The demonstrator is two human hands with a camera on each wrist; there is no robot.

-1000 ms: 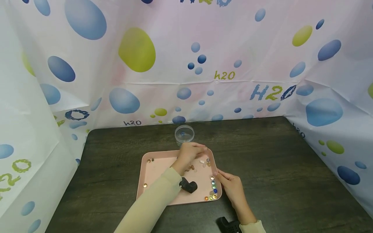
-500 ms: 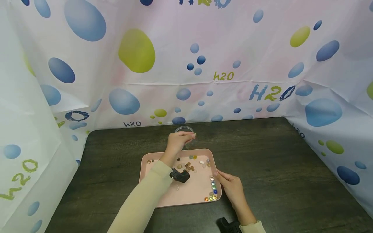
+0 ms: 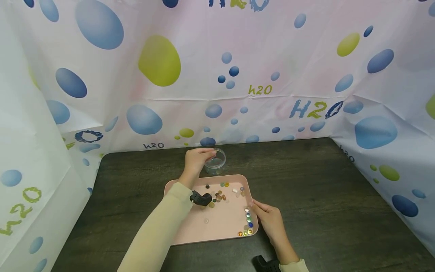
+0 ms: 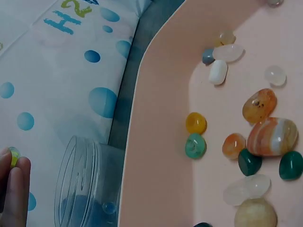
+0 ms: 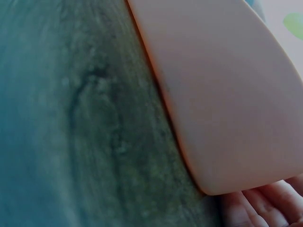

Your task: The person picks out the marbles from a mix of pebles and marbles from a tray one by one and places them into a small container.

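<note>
A smooth, matt, plastic-looking tray (image 3: 221, 226) holds glossy, polished-looking stones (image 4: 272, 137), with a shiny, transparent jar (image 3: 216, 164) just beyond it, a wood-grained tabletop (image 3: 323, 189) beneath it and a creased, smooth-faced sheet (image 3: 204, 34) behind it.

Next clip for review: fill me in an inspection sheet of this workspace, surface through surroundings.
Surface: dark wood-look tabletop.
Job's things: pink tray with mixed stones in it and glass beads along its right side; clear jar just beyond the far edge, contents unclear.
Clutter: nothing seen.
Hands: left hand pinches a yellow-green bead near the jar; right hand holds the tray's right edge.
Cables: nothing seen.
Surroundings: white sheet printed with blue and green spots and "H2O".
</note>
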